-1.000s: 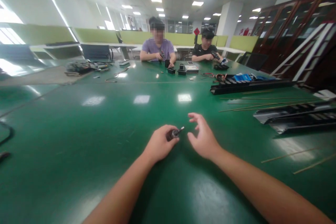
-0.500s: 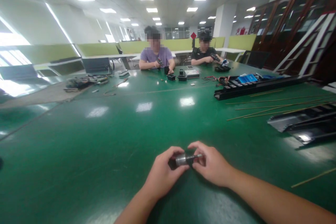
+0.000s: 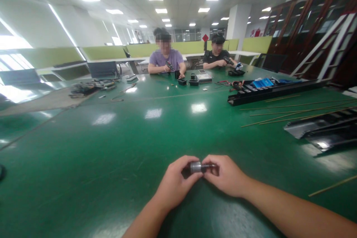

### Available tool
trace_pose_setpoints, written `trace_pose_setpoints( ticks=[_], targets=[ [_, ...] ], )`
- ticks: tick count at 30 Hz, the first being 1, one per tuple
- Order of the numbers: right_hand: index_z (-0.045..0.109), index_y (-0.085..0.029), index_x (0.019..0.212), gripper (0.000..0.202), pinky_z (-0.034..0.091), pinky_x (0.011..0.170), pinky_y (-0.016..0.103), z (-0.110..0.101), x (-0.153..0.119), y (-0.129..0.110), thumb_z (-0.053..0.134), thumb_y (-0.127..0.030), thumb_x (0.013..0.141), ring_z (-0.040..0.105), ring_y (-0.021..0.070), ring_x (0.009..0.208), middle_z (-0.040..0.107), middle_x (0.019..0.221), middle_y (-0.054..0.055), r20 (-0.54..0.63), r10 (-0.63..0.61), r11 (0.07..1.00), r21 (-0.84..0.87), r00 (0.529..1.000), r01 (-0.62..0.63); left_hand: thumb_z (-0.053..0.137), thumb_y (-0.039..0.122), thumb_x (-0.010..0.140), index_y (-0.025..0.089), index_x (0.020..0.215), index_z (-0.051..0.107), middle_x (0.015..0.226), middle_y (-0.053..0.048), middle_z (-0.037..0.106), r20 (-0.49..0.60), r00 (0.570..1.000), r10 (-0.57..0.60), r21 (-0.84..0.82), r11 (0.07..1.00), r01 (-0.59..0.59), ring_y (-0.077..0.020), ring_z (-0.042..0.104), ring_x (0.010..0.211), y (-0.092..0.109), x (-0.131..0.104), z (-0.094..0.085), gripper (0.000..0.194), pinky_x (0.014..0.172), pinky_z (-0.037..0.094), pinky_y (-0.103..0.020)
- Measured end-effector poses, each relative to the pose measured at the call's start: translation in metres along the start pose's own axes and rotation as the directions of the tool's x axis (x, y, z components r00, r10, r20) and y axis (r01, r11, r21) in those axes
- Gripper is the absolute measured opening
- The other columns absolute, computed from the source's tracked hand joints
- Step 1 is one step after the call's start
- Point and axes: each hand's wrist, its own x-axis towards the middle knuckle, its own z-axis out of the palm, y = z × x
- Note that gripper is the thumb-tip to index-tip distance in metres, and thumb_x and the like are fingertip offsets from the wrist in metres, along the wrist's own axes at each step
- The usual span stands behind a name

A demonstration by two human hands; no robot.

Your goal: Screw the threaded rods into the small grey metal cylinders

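A small metal cylinder with a thin shaft (image 3: 196, 167) lies level between my two hands, just above the green table (image 3: 111, 148). My left hand (image 3: 174, 184) grips its dark thick end with thumb and fingers. My right hand (image 3: 225, 174) pinches the thin shaft end. The two hands almost touch, near the table's front edge.
Two people sit at the far side, working with small black parts (image 3: 192, 81). A long black tray (image 3: 267, 91) with blue packets lies at right, thin wooden rods (image 3: 292, 115) beside it, and black trays (image 3: 323, 130) nearer. A tangle of cables (image 3: 86, 87) sits far left.
A second ago only my left hand held the cylinder and my right hand was open beside it. Now my right hand has closed on the shaft end, and both hands sit lower in view.
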Motion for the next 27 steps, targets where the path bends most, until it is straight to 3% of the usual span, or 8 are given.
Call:
trace_pose_setpoints(
  ticks=[8, 27],
  targets=[
    [0.072, -0.019, 0.083, 0.009, 0.034, 0.054, 0.022, 0.0, 0.001, -0.0003, 0.063, -0.02, 0.08, 0.052, 0.0128, 0.058, 0.061, 0.065, -0.001, -0.003, -0.002, 0.998, -0.066, 1.0, 0.001, 0.077, 0.022, 0.076, 0.024, 0.099, 0.07, 0.096, 0.0, 0.072, -0.014, 0.999, -0.039, 0.012, 0.999, 0.039, -0.0192, 0.066, 0.089, 0.0012, -0.0015, 0.0013, 0.024, 0.082, 0.048, -0.029],
    [0.072, -0.018, 0.087, 0.011, 0.038, 0.056, 0.022, -0.0044, -0.0018, -0.0005, 0.064, -0.019, 0.079, 0.055, 0.0133, 0.061, 0.064, 0.069, -0.001, -0.009, 0.009, 1.0, 0.008, 1.0, -0.009, 0.071, 0.028, 0.08, 0.022, 0.101, 0.07, 0.095, -0.003, 0.073, 0.016, 0.999, -0.035, -0.001, 0.999, 0.035, -0.0206, 0.066, 0.088, 0.0069, 0.0018, -0.0013, 0.022, 0.081, 0.048, -0.03]
  ],
)
